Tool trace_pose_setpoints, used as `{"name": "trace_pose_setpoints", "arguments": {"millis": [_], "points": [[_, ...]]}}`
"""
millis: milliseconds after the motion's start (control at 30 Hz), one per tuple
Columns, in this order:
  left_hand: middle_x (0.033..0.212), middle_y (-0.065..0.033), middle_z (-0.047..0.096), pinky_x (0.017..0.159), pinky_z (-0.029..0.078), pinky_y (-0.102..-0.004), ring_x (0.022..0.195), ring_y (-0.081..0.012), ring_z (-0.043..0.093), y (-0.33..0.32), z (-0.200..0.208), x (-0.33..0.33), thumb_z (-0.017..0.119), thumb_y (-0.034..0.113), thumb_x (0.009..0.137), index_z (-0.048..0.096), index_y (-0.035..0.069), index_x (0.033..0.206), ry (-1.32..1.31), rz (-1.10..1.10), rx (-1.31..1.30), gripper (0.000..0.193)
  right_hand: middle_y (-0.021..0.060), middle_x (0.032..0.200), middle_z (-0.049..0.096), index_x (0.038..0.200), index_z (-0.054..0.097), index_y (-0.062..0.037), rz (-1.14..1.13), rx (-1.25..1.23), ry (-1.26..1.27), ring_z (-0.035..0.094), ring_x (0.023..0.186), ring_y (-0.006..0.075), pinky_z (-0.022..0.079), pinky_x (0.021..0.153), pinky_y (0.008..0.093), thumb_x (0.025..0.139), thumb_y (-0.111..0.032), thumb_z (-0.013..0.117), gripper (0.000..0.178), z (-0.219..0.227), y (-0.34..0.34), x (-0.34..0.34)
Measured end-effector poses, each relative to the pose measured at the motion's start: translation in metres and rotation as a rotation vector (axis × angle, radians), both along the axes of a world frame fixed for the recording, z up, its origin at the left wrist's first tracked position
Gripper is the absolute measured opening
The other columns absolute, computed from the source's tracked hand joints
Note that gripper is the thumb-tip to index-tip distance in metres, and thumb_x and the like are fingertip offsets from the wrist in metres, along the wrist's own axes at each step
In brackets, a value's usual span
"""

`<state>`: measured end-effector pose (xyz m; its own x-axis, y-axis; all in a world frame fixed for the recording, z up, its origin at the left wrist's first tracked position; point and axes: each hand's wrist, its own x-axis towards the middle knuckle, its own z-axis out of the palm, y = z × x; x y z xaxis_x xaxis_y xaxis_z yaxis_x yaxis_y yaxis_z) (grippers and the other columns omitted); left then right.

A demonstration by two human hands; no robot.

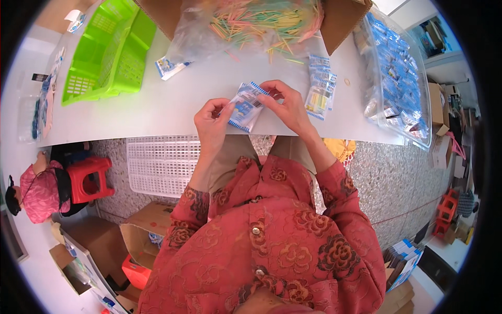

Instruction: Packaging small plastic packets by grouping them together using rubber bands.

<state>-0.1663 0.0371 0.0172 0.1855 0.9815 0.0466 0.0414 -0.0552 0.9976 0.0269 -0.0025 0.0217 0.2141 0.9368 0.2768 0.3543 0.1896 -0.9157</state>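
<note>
A small blue-and-white printed packet (246, 109) is held between my two hands, over the table near its front edge. My left hand (213, 116) pinches the packet's left side. At the packet's upper right, my right hand (286, 104) grips the edge with thumb and fingers. What is inside the packet cannot be made out. To the right of my right hand lies a column of overlapping packets (320, 89), with pale coloured sticks showing through one of them. A single packet (170, 68) rests at the left, partly beside a clear plastic bag.
A cardboard box (346, 23) at the back holds a clear bag of thin coloured sticks (261, 23). On the left stands a green plastic basket (120, 65). A clear bin (424, 123) of blue packets is at the right. Below the table sits a white crate (162, 165).
</note>
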Motion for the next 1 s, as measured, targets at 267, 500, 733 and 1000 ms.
{"name": "trace_pose_setpoints", "arguments": {"millis": [267, 500, 733, 1000], "points": [[0.079, 0.0000, 0.062, 0.062, 0.044, -0.0187, 0.069, -0.0049, 0.054, 0.003, -0.014, 0.002, 0.069, 0.004, 0.083, 0.065, 0.000, 0.086, 0.068, -0.024, 0.055, 0.007, 0.0085, 0.075, 0.064, 0.087, 0.067, -0.0012, 0.051, -0.175, -0.143, 0.060, 0.071, 0.0195, 0.048, 0.064, 0.0308, 0.083, -0.017, 0.068, 0.016, 0.004, 0.013, 0.002], [0.089, -0.0068, 0.063, 0.068, 0.049, -0.0280, 0.078, -0.0182, 0.061, 0.011, -0.016, 0.005, 0.072, 0.001, 0.074, 0.066, 0.002, 0.084, 0.470, 0.058, 0.602, 0.012, 0.0120, 0.103, 0.061, 0.103, 0.064, -0.0063, -0.066, 0.081, -0.375, 0.060, 0.092, 0.0313, 0.050, 0.077, 0.0386, 0.079, -0.015, 0.068, 0.026, 0.000, 0.012, -0.004], [0.087, -0.0068, 0.065, 0.069, 0.048, -0.0278, 0.078, -0.0182, 0.061, 0.011, -0.011, 0.007, 0.072, 0.001, 0.074, 0.066, 0.002, 0.084, 0.475, 0.106, 0.712, 0.011, 0.0122, 0.101, 0.062, 0.103, 0.065, -0.0057, -0.086, 0.155, -0.398, 0.060, 0.091, 0.0319, 0.051, 0.077, 0.0371, 0.078, -0.013, 0.069, 0.026, -0.002, 0.014, -0.006], [0.084, -0.0021, 0.064, 0.069, 0.046, -0.0206, 0.074, -0.0065, 0.056, 0.001, 0.002, 0.003, 0.066, 0.003, 0.085, 0.064, -0.002, 0.088, -0.028, -0.069, 0.170, 0.006, 0.0044, 0.078, 0.066, 0.091, 0.066, 0.0022, 0.250, -0.213, 0.239, 0.055, 0.071, 0.0077, 0.046, 0.067, 0.0240, 0.086, -0.017, 0.066, 0.020, 0.017, 0.015, 0.012]]}}
